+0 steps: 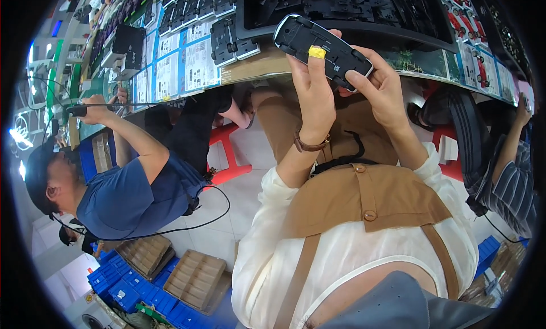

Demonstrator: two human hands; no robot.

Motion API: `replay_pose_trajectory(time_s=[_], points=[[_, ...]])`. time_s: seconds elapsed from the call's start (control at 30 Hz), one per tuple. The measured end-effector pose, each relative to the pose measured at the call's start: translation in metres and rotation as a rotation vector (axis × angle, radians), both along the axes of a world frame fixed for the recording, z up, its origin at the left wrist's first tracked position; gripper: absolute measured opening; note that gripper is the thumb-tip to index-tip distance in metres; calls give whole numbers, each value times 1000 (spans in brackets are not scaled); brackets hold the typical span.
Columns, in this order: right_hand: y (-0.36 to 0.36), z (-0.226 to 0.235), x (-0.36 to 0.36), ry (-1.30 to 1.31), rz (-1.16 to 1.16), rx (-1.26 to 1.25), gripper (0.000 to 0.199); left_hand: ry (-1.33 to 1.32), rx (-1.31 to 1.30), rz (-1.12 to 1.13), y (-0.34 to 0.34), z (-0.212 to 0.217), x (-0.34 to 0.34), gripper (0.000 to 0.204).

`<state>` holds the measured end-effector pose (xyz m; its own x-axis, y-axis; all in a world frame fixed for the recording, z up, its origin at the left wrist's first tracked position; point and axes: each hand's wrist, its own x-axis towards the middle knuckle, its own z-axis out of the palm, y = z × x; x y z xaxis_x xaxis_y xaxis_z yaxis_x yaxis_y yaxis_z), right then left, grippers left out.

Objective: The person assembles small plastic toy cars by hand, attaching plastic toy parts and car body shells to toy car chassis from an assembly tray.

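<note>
Both hands hold a black oblong plastic part (pixel 333 49), like the underside of a toy car, up in front of the workbench edge (pixel 250 69). My left hand (pixel 314 93) grips its near side; the forefinger, wrapped in yellow tape, lies across the part. A brown watch strap sits on that wrist. My right hand (pixel 382 85) holds the part's right end from below, thumb on its edge. Below the hands I see my own brown apron and white sleeves.
Black trays of dark parts (pixel 352 7) and printed sheets (pixel 170 67) cover the bench. A person in a blue shirt (pixel 122 198) sits at left holding a cabled tool (pixel 77 110). A striped sleeve (pixel 512 181) is at right. Red stools (pixel 227 152), blue crates (pixel 122 289) and cardboard trays (pixel 196 278) stand on the floor.
</note>
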<state>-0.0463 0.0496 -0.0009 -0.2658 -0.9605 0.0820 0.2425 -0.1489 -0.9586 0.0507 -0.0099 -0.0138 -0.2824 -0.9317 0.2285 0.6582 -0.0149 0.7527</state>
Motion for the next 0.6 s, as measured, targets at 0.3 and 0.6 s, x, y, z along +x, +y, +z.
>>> replay_pose_trajectory(time_s=[0.3,0.6], points=[[-12,2,21,18,-19,-22,42,12,155,59,6,9,27,31],[9,10,-9,280,-131,-22,46,-726,-190,686,-157,13,168,45]])
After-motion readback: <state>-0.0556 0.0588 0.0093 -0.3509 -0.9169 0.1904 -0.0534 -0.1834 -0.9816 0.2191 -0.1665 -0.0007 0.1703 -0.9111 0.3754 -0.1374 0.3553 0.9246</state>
